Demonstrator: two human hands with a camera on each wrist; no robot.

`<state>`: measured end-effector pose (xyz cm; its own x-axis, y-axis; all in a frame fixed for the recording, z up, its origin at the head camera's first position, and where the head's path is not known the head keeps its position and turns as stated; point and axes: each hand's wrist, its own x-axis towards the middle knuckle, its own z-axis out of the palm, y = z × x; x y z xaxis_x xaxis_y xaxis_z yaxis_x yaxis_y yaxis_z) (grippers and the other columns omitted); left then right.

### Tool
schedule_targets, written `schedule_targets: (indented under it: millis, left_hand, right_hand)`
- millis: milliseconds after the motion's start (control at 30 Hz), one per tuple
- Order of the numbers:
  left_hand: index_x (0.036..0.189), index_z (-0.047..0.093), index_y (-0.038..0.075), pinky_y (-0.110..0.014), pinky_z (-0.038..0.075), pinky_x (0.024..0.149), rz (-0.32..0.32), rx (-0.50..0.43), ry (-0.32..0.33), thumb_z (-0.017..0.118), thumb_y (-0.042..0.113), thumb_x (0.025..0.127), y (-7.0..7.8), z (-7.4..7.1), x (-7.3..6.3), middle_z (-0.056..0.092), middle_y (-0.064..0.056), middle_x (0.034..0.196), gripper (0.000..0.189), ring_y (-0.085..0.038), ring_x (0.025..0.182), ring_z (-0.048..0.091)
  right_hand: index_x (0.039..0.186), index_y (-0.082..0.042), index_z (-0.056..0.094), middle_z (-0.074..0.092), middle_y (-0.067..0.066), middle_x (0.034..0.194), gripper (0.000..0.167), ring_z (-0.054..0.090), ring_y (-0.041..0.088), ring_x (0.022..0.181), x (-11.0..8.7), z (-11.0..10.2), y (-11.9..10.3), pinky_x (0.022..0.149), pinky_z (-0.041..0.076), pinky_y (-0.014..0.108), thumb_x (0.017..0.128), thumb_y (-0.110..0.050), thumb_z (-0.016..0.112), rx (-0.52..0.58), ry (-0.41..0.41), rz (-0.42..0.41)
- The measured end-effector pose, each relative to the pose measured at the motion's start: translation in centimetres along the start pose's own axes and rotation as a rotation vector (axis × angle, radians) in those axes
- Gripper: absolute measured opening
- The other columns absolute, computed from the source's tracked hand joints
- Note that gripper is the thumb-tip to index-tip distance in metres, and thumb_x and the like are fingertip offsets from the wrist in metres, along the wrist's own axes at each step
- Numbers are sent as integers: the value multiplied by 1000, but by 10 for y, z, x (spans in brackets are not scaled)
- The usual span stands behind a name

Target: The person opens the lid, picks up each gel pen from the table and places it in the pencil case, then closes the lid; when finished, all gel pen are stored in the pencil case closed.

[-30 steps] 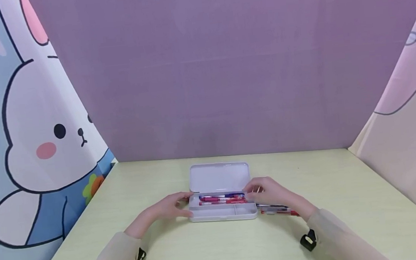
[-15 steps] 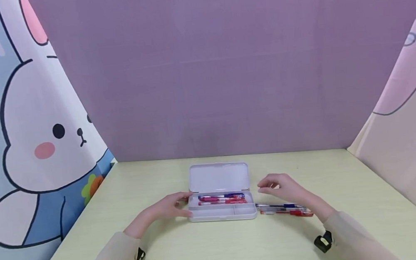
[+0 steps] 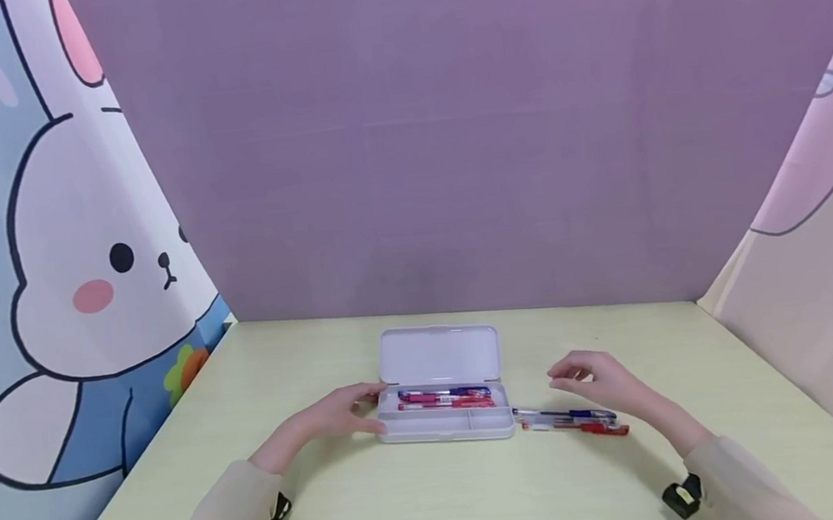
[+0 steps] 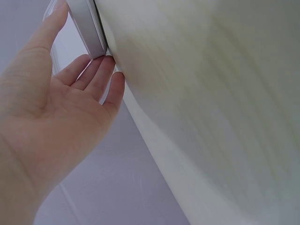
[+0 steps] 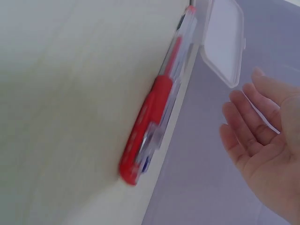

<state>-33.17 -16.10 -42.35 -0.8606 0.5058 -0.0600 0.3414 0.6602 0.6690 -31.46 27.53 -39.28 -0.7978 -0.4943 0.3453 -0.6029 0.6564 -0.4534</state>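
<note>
A white pencil case (image 3: 448, 434) lies on the table with its lid (image 3: 439, 354) raised. My left hand (image 3: 336, 412) holds the case by its left end; in the left wrist view the thumb is at the rim and the fingertips lie against the end wall. Blue and red pens (image 3: 445, 404) rest in the back compartment. My right hand (image 3: 599, 376) hovers above the right part of the table, fingers loosely bent, with nothing between them. Just below it lie several clear-barrelled pens, among them a red one (image 5: 147, 122) and a blue one (image 3: 589, 414).
The pale wooden table (image 3: 440, 500) reaches back to a purple backdrop (image 3: 408, 169). A rabbit-print cloth (image 3: 83, 242) hangs at the left, a pink and cream one (image 3: 824, 271) at the right. The case's front part has a divider (image 3: 470, 420).
My right hand has moved away from the case to the right, past the loose pens, which now show fully. My left hand stays at the case's left end.
</note>
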Motion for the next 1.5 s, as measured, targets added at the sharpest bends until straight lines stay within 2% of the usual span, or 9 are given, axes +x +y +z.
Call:
schedule_targets:
  millis: [200,767,1033,1500]
  left_hand:
    - [140,42,6,-54,37,105,12,16,0,74,36,79,-1,-2,1,46,-18,140,75,-35,127,44]
    - [141,42,7,-54,36,105,4,3,-4,74,37,79,1,-2,-1,45,-17,140,76,-35,128,42]
    - [140,42,4,-54,38,104,17,-1,-3,74,34,80,-2,-2,-4,46,-19,139,74,-36,126,44]
    - [140,42,7,-54,36,105,17,-3,-10,74,34,80,-1,-1,-4,45,-19,141,73,-36,128,42]
  right_hand:
    - [99,-7,69,69,-1,89,16,61,5,79,-7,-7,7,68,54,25,88,-19,65,-14,-1,-13]
    - [98,0,68,68,2,87,19,58,0,76,-27,-18,16,64,53,23,87,-16,66,-28,-43,46]
    - [98,-1,69,68,2,88,19,56,1,74,-32,-16,20,63,51,21,86,-16,67,-31,-113,102]
    - [92,-1,69,65,0,83,14,52,-1,71,-40,-14,31,59,48,19,83,-11,69,-14,-187,77]
